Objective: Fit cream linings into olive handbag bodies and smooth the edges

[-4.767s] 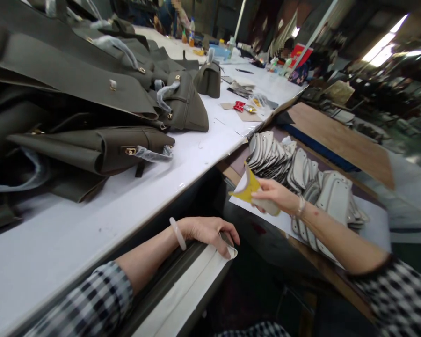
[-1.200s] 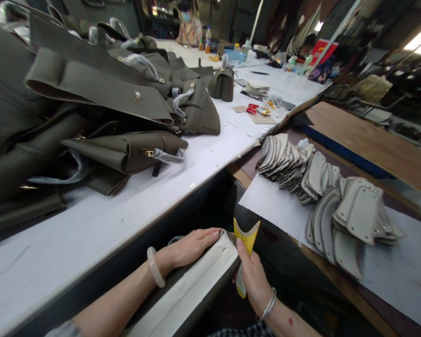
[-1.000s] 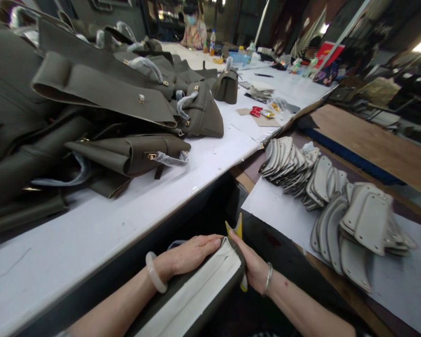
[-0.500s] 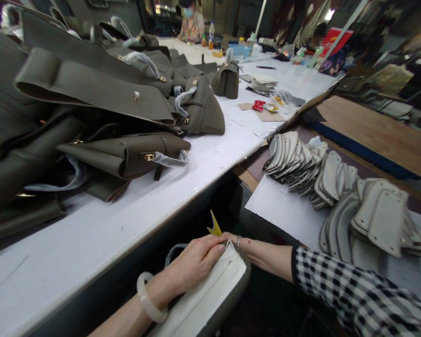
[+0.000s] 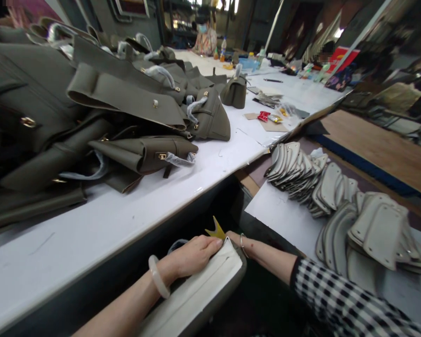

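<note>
The left hand (image 5: 198,253) is folded over the top edge of a grey-green bag (image 5: 192,304), fingers curled across its far side and thumb lying at the rim of the long white strip along it, so this grip is narrow and holding the bag. The bag sits right below and between the hands, tilted. Touching the grip's far side, the right hand (image 5: 234,238) reaches behind the bag's corner; its fingers are mostly hidden there, and I cannot tell how tightly they close. Between the two hands a yellow forked piece (image 5: 216,229) pokes up, prongs uppermost (its lower part is out of sight). Just beyond the left knuckles shows a curved clear-wrapped loop (image 5: 177,245). A thick pale bangle (image 5: 158,277) circles the left wrist, a thin bracelet (image 5: 244,245) the right one, and a black-and-white checked sleeve (image 5: 344,290) covers the right arm. Left of and ahead of the grip runs a white table (image 5: 154,199), with a heap of grey-green bags (image 5: 128,96) on it, several with wrapped handles. To the right of the grip, pale curved pieces (image 5: 381,229) with small holes are stacked on a white sheet (image 5: 270,201). Well ahead of the hands lie a red packet (image 5: 264,115) and, farther off, some bottles (image 5: 223,50) near a masked person (image 5: 206,43).
</note>
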Motion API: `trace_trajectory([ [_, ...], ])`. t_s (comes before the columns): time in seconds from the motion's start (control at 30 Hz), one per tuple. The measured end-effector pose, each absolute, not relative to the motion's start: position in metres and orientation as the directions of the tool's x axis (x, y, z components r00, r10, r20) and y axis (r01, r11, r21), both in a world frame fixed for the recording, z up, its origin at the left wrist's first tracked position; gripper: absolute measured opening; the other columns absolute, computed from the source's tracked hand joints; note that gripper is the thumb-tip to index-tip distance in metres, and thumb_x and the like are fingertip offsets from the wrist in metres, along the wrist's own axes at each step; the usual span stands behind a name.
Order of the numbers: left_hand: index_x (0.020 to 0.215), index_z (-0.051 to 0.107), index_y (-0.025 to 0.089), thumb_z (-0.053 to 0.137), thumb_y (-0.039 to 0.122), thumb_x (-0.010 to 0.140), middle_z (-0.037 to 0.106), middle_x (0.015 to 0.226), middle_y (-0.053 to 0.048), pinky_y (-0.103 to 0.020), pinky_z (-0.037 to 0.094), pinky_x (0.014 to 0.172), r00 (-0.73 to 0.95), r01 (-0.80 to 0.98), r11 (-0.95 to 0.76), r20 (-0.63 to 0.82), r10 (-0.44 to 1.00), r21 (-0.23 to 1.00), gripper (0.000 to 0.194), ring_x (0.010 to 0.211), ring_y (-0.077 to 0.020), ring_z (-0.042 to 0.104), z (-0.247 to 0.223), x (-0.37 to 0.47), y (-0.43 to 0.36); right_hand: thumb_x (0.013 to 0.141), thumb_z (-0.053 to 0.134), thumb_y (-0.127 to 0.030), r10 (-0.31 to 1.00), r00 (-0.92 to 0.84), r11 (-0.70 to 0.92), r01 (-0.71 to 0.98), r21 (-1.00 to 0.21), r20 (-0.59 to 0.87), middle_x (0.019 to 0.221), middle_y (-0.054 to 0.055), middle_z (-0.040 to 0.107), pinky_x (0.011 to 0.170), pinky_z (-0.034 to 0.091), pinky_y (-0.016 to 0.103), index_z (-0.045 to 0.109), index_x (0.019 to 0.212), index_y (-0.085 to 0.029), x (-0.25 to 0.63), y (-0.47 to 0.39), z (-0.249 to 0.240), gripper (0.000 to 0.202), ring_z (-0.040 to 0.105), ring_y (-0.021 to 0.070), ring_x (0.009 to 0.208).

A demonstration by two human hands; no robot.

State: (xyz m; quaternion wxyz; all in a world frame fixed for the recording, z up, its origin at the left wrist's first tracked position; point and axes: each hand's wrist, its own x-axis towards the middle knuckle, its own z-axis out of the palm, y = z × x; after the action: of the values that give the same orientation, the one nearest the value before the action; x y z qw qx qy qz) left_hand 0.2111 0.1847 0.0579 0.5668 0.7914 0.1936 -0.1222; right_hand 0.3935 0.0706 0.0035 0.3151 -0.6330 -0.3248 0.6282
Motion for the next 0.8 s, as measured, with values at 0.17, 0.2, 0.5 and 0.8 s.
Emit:
trace_trajectory([
  [0.17, 0.094, 0.068, 0.017, 0.032, 0.049, 0.098, 0.069, 0.095, -0.006, -0.030, 0.045, 0.083, 0.892, 0.446, -0.276, -0.398, 0.213, 0.851, 0.048, 0.086, -0.0208, 0.060, 0.059, 0.212, 0.185, 0.096, 0.046, -0.061, 0.736, 0.170, -0.662, 0.385, -0.643, -0.655, 0.064, -0.002, 0.058, 0.045, 0.045, 0.023, 0.056, 0.105, -0.015, 0.445, 0.074, 0.018, 0.048, 0.054, 0.0118, 0.047],
  [0.2, 0.094, 0.069, 0.017, 0.033, 0.049, 0.097, 0.069, 0.094, -0.006, -0.031, 0.045, 0.083, 0.890, 0.451, -0.262, -0.406, 0.210, 0.853, 0.048, 0.086, -0.0209, 0.060, 0.059, 0.212, 0.186, 0.095, 0.038, -0.066, 0.729, 0.137, -0.654, 0.432, -0.621, -0.671, 0.057, -0.003, 0.054, 0.041, 0.041, 0.022, 0.054, 0.105, -0.016, 0.455, 0.072, 0.027, 0.054, 0.051, 0.0124, 0.041],
  [0.5, 0.156, 0.014, 0.019, 0.051, 0.048, 0.091, 0.055, 0.077, 0.004, -0.028, 0.039, 0.066, 0.813, 0.504, -0.005, -0.473, 0.338, 0.863, 0.080, 0.067, -0.0143, 0.048, 0.052, 0.208, 0.183, 0.079, 0.066, -0.057, 0.771, -0.380, -0.059, 0.757, -0.651, -0.512, 0.062, -0.003, 0.055, 0.049, 0.031, 0.020, 0.060, 0.074, -0.017, 0.460, 0.124, 0.063, 0.041, 0.051, 0.0104, 0.055],
  [0.8, 0.144, 0.041, 0.026, 0.053, 0.042, 0.092, 0.067, 0.091, 0.001, -0.027, 0.043, 0.071, 0.846, 0.451, -0.079, -0.398, 0.355, 0.889, 0.056, 0.073, -0.0160, 0.055, 0.060, 0.209, 0.186, 0.100, 0.032, -0.054, 0.915, -0.395, 0.347, 0.872, -0.347, -0.078, 0.063, 0.006, 0.064, 0.057, 0.017, 0.031, 0.061, 0.062, -0.017, 0.436, 0.143, 0.042, 0.060, 0.053, 0.0150, 0.058],
])
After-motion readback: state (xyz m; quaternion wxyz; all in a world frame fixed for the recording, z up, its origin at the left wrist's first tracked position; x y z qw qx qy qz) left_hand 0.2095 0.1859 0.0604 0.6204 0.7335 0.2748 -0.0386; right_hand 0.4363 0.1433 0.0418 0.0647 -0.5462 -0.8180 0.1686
